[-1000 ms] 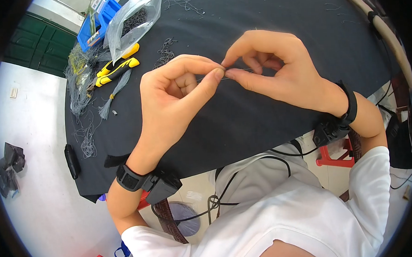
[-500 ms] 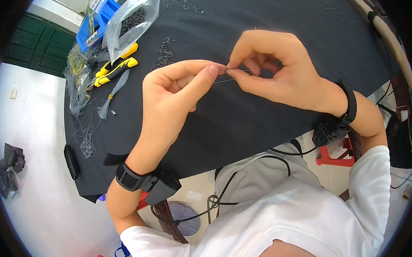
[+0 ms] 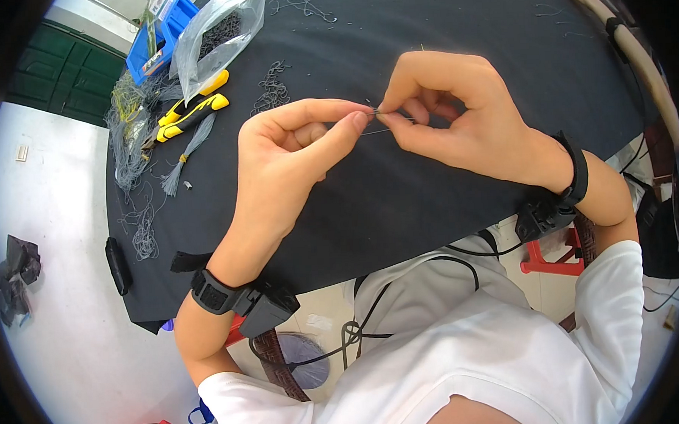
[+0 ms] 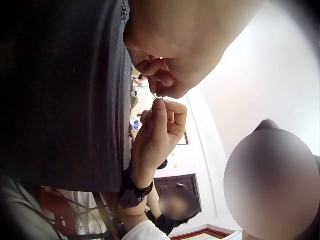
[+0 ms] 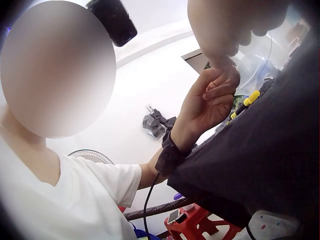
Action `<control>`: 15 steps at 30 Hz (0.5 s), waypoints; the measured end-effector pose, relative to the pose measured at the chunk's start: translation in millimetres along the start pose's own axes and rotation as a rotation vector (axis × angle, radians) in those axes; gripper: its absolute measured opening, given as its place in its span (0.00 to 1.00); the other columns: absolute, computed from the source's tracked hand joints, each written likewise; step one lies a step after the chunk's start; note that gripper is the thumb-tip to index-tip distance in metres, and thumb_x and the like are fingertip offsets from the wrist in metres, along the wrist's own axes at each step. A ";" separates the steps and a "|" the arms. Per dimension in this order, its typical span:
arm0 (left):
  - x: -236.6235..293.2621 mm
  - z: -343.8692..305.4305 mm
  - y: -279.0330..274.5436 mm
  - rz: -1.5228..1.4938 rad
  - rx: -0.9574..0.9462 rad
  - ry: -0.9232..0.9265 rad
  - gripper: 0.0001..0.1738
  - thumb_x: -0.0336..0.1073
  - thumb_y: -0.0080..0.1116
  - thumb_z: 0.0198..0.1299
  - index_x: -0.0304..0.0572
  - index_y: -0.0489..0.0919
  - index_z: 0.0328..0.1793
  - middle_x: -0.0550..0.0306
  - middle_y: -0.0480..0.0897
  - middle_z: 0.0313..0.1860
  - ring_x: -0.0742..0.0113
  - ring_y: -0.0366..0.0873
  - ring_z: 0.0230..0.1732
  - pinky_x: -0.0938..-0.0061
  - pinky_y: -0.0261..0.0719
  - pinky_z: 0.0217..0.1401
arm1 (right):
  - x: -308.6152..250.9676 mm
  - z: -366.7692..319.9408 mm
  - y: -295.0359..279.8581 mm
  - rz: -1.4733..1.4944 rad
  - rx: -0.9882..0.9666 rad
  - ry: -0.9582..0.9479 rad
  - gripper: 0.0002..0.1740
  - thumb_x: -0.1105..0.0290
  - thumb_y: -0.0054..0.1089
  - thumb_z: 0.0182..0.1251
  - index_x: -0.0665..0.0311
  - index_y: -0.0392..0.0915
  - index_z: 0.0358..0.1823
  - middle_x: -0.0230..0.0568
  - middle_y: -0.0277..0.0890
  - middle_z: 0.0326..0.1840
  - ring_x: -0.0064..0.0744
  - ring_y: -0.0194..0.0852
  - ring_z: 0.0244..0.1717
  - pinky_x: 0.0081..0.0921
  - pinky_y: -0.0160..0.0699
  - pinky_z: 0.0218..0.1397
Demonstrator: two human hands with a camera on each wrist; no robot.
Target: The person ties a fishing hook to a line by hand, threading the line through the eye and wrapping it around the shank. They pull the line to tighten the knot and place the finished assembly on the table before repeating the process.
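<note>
My left hand [image 3: 291, 150] is raised over the black-covered table, thumb and forefinger pinching a thin grey line [image 3: 376, 131]. Opposite it, my right hand [image 3: 456, 116] pinches the same line close by, the two sets of fingertips almost meeting. A tiny dark piece shows between them, too small to tell its kind. In the right wrist view a loop of the line [image 5: 271, 45] bows out below the right hand. Left of my hands lies a loose pile of small dark hook-like pieces [image 3: 271, 90].
Yellow-and-black pliers [image 3: 191, 118], a tied bundle of grey line [image 3: 189, 158] and tangled strands [image 3: 145, 232] lie at the table's left. Behind stand a clear bag [image 3: 232, 16] of small dark pieces and a blue bin [image 3: 142, 58]. Another person's arm [image 3: 595, 4] reaches in at far right.
My left fingertips drew back leftward from the right ones, then came close to them again. The right hand has shifted only slightly and keeps its pinch.
</note>
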State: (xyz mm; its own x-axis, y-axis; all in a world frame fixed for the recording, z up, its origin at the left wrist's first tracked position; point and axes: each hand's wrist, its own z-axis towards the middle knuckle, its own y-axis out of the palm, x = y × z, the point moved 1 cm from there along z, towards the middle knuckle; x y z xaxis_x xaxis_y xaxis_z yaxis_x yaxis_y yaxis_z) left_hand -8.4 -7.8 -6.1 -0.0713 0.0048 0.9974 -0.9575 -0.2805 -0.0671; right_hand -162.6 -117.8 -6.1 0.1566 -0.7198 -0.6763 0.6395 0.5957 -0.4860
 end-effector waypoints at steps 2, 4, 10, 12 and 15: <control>0.3 -0.2 0.3 -0.009 -0.006 -0.008 0.08 0.29 0.62 0.55 0.32 0.83 0.39 0.75 0.69 0.14 0.91 0.56 0.15 0.90 0.48 0.17 | 0.1 -0.1 0.1 -0.009 -0.003 -0.004 0.06 0.75 0.60 0.51 0.64 0.70 0.25 0.29 0.57 0.16 0.17 0.51 0.17 0.18 0.50 0.19; 0.6 -0.2 1.0 -0.019 -0.006 -0.011 0.08 0.29 0.62 0.54 0.32 0.82 0.39 0.75 0.69 0.14 0.91 0.56 0.15 0.90 0.48 0.17 | 0.7 -0.6 1.0 -0.009 0.002 -0.012 0.06 0.75 0.60 0.51 0.64 0.70 0.25 0.29 0.57 0.16 0.17 0.51 0.17 0.18 0.50 0.19; 2.4 -0.8 1.3 -0.021 0.006 0.007 0.07 0.26 0.61 0.54 0.30 0.82 0.38 0.75 0.68 0.14 0.91 0.56 0.16 0.90 0.48 0.18 | 0.3 -0.4 0.1 -0.001 -0.011 0.023 0.06 0.73 0.61 0.49 0.62 0.73 0.27 0.28 0.59 0.17 0.17 0.52 0.18 0.18 0.51 0.19; 3.4 -1.1 2.1 -0.017 0.016 0.020 0.06 0.26 0.61 0.55 0.30 0.82 0.38 0.75 0.67 0.14 0.91 0.56 0.16 0.90 0.48 0.18 | -2.0 0.2 -0.7 -0.006 -0.023 0.078 0.06 0.72 0.62 0.49 0.62 0.74 0.28 0.28 0.61 0.19 0.17 0.52 0.18 0.17 0.52 0.20; 3.1 -1.6 0.8 -0.036 -0.011 0.016 0.06 0.26 0.61 0.55 0.30 0.81 0.38 0.76 0.67 0.15 0.91 0.56 0.16 0.90 0.48 0.19 | 1.1 0.5 0.4 0.003 -0.037 0.093 0.07 0.71 0.62 0.49 0.61 0.75 0.30 0.28 0.62 0.21 0.17 0.53 0.19 0.17 0.53 0.21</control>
State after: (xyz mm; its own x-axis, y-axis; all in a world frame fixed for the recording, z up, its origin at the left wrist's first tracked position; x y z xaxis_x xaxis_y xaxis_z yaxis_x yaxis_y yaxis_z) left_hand -9.8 -6.4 -3.1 -0.0410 0.0306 0.9987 -0.9625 -0.2694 -0.0313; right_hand -161.8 -118.5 -6.8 0.0869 -0.6828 -0.7254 0.6104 0.6119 -0.5029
